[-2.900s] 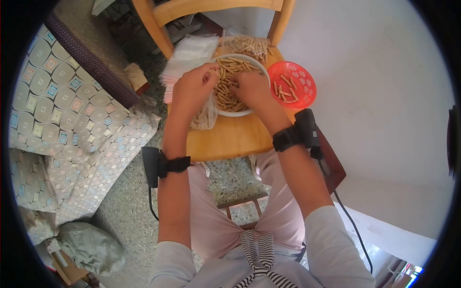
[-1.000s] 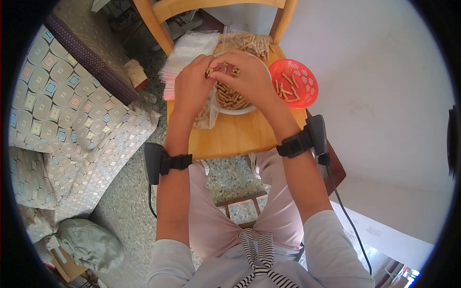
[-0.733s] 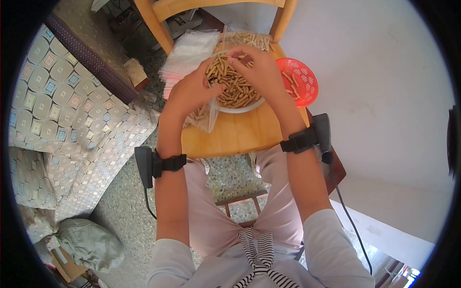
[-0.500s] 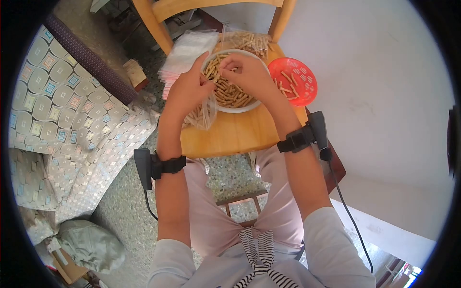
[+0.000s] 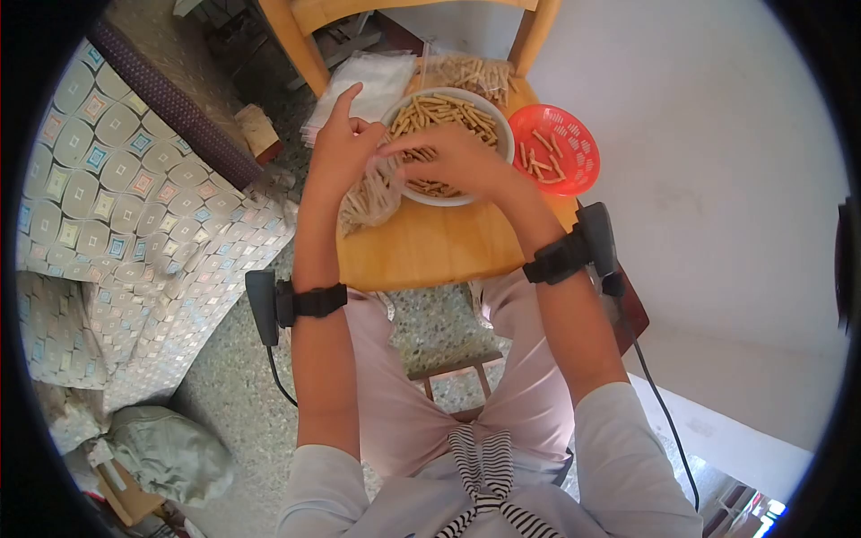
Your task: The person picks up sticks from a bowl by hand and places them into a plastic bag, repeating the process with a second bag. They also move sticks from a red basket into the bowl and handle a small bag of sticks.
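Note:
A clear plastic bag (image 5: 375, 199), partly filled with short tan sticks, rests on the wooden chair seat (image 5: 430, 251). My left hand (image 5: 348, 151) grips the bag's upper edge, its index finger stretched out. At the mouth of the bag is my right hand (image 5: 448, 160), fingers reaching left over a white bowl (image 5: 508, 143); whether they hold a stick cannot be made out. Many tan sticks (image 5: 439, 112) fill the bowl. To its right, a red plastic basket (image 5: 587, 161) holds several sticks.
Behind the bowl lie another filled bag (image 5: 471, 76) and a stack of flat clear bags (image 5: 368, 79). The chair's backrest (image 5: 309, 18) rises at the far side. Patterned fabric (image 5: 134, 224) hangs at left; a white wall stands at right.
My right hand has moved from above the sticks in the bowl down and left to the bag's mouth. The view has shifted slightly.

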Motion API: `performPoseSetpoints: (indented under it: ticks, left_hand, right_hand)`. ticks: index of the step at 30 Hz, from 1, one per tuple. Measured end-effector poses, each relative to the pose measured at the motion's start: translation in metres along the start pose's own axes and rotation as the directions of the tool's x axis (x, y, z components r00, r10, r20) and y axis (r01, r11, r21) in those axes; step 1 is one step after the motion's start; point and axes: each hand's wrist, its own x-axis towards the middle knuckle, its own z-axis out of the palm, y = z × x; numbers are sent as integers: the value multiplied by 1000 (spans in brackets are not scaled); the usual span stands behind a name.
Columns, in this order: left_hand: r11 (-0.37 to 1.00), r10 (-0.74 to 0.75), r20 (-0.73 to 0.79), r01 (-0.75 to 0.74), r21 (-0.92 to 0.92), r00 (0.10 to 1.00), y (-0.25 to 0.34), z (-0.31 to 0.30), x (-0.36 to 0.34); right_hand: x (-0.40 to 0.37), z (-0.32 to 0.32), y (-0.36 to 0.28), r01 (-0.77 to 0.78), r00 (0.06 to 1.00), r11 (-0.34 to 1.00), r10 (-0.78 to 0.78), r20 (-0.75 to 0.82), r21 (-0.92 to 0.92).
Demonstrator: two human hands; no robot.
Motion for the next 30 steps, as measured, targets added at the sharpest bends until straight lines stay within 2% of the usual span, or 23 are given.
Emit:
performPoseSetpoints:
  ticks: [2, 3, 4, 5, 6, 8, 9, 11, 14, 17, 22, 26, 28, 30]
  left_hand:
    - [999, 31, -13, -31, 27, 999, 3, 0, -1]
    - [997, 75, 35, -76, 28, 997, 4, 0, -1]
    - [992, 117, 83, -120, 27, 990, 5, -1, -1]
    - [992, 117, 82, -119, 26, 990, 6, 0, -2]
    - [985, 137, 68, -143, 95, 988, 8, 4, -5]
    - [973, 158, 58, -165, 163, 986, 12, 7, -6]
    - [974, 107, 86, -122, 191, 991, 14, 7, -5]
    - [972, 55, 112, -79, 220, 992, 17, 9, -5]
    - [971, 95, 110, -117, 207, 989, 14, 11, -5]
    - [954, 118, 64, -131, 270, 991, 10, 13, -4]
    - [938, 124, 21, -124, 324, 992, 11, 14, -4]
    - [966, 82, -1, -79, 245, 997, 19, 14, -7]
    - [936, 173, 83, -190, 296, 981, 17, 15, -5]
    - [936, 222, 119, -246, 253, 968, 16, 20, -6]
  right_hand:
    - [1, -6, 9, -56, 978, 968, 102, -179, 246]
    - [-1, -11, 8, -56, 978, 968, 102, -180, 245]
    - [-3, -19, 6, -126, 956, 967, 178, -233, 221]
    - [-3, -23, 5, -196, 925, 960, 250, -286, 202]
    - [-4, -20, 9, -197, 925, 960, 250, -286, 201]
    - [-10, -5, 29, -331, 928, 915, 272, -254, -230]
    - [-12, 1, 31, -334, 927, 914, 274, -255, -230]
    - [-14, 12, 36, -364, 929, 840, 296, -222, -403]
    - [-12, 11, 38, -362, 929, 837, 290, -229, -410]
    - [-10, 9, 48, -370, 928, 851, 320, -190, -372]
    - [-11, -3, 41, -368, 924, 872, 306, -229, -323]
    - [-13, -23, 22, -354, 913, 907, 283, -293, -229]
    - [-11, -25, 18, -362, 896, 919, 296, -332, -157]
    - [-9, -28, 12, -365, 876, 927, 311, -369, -85]
